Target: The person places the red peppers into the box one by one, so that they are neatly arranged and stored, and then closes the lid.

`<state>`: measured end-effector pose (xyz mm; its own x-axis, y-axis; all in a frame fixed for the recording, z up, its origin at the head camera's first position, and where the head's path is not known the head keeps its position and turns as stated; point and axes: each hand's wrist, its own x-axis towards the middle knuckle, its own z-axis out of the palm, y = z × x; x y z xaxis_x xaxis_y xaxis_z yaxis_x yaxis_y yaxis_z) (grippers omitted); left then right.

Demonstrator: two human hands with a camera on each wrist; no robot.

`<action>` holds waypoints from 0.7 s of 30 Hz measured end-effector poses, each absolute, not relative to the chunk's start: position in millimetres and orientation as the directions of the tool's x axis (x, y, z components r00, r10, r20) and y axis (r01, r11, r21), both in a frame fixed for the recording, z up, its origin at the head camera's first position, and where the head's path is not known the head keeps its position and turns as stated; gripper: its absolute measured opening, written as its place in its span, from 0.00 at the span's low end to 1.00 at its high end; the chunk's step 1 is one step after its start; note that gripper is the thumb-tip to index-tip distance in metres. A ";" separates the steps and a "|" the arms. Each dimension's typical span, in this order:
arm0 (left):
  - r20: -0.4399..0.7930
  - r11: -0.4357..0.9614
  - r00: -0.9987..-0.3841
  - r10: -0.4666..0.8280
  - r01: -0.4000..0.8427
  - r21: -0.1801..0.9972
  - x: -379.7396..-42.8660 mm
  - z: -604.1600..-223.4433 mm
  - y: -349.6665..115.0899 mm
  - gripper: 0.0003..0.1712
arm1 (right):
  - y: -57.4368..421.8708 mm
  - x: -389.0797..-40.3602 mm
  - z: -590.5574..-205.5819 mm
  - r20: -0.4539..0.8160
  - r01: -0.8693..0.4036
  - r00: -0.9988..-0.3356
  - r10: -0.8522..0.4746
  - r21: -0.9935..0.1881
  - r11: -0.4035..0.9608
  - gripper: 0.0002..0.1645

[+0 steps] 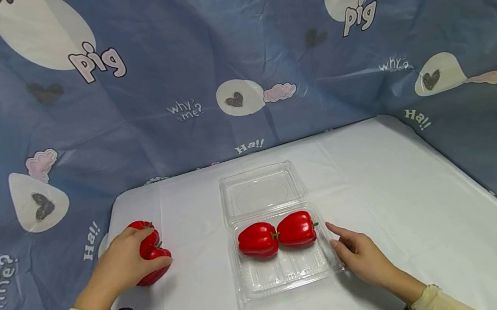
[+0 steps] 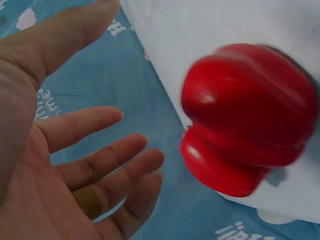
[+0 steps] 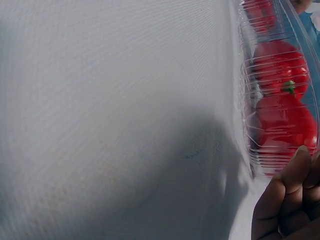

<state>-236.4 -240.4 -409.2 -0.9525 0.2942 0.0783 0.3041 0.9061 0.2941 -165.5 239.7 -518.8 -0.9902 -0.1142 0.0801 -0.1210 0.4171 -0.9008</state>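
Left hand (image 1: 120, 261): mine, at the left of the head view, reaching in from the lower left, its back turned up. The left-wrist view shows its fingers (image 2: 102, 155) and thumb (image 2: 75, 37) spread apart and slightly bent, clamped on nothing; a gold-coloured band ring (image 2: 89, 202) sits on one finger.

Near my left hand: two glossy red bell peppers with green stems (image 1: 155, 276), side by side on the white cloth-covered table (image 1: 412, 188), partly hidden beneath the hand in the head view. In the left-wrist view they lie right of centre, beyond my fingertips, with a visible gap between.

Right hand (image 1: 367, 258): mine, right of lower centre, entering from the lower right. Index finger extended, thumb apart from it, both at the right edge of the clear plastic hinged container (image 1: 274, 278); I cannot tell whether they touch its rim.

Container: lower centre of the head view, lid (image 1: 259, 176) laid open towards the top of the frame. Contents: two more glossy red bell peppers, a left one (image 1: 257, 241) and a right one (image 1: 294, 230), side by side. The right one lies just left of my right fingertips.
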 end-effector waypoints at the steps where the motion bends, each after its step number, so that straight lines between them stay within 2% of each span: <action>1: 0.076 0.908 -0.956 0.284 0.293 0.298 -235.7 -411.0 -242.4 0.46 | 239.9 -165.5 -518.6 0.078 -0.118 -0.991 -0.112 -0.901 0.417 0.28; 8: 0.029 0.928 -0.976 0.216 0.215 0.303 -233.4 -420.4 -251.8 0.51 | 237.5 -164.5 -515.4 0.065 -0.106 -0.992 -0.104 -0.885 0.454 0.27; 13: -0.009 0.940 -0.978 0.208 0.198 0.279 -235.8 -427.2 -256.9 0.53 | 230.8 -158.1 -497.0 0.076 -0.113 -0.992 -0.100 -0.891 0.439 0.26; 21: -0.071 0.948 -0.977 0.199 0.174 0.266 -239.4 -438.8 -262.0 0.51 | 228.9 -156.8 -492.2 0.117 -0.157 -0.986 -0.117 -0.890 0.428 0.26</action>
<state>-239.4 -262.0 -438.8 -0.9774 0.1992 -0.0705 0.1740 0.9481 0.2662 -156.8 228.9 -492.2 -0.9862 -0.1175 0.1170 -0.1566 0.4285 -0.8899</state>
